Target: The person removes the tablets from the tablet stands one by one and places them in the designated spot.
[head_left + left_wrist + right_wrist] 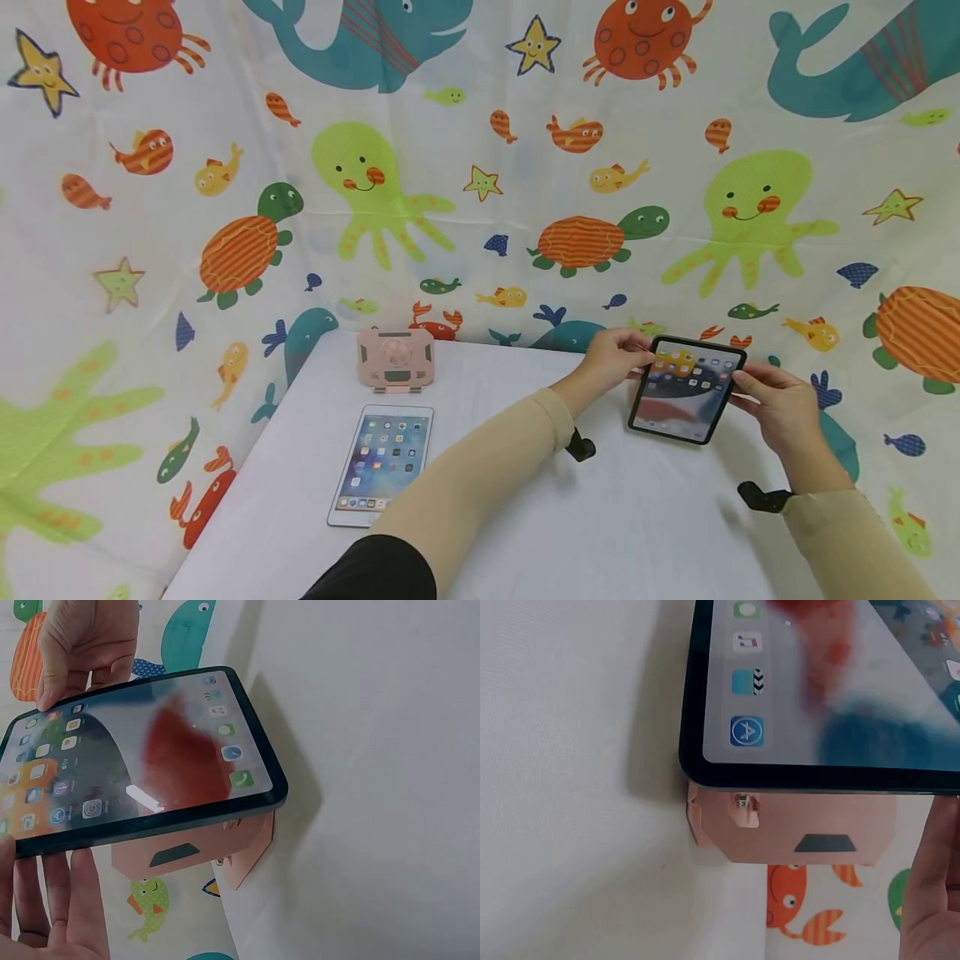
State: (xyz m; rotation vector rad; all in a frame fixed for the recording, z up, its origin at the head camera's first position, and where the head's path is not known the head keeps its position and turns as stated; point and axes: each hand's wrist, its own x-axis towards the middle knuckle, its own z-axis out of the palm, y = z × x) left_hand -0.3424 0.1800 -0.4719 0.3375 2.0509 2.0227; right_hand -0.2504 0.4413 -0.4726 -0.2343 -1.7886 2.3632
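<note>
A black-framed tablet (686,390) with a lit screen of app icons stands tilted at the back right of the table. My left hand (617,360) holds its left edge near the upper corner, fingers reaching behind it. Opposite, my right hand (780,404) pinches the right edge, thumb at the front. Behind the tablet is a pink stand or case (217,840) with a dark grey patch, mostly hidden by the tablet; the right wrist view shows its small metal hinge (742,801) close under the tablet's edge.
A white tablet (386,458) with a lit screen lies at the table's left, partly covered by my left sleeve. Behind it stands a pink case (396,360) with a round back piece. A sea-animal curtain (465,225) hangs along the back of the white table (600,525).
</note>
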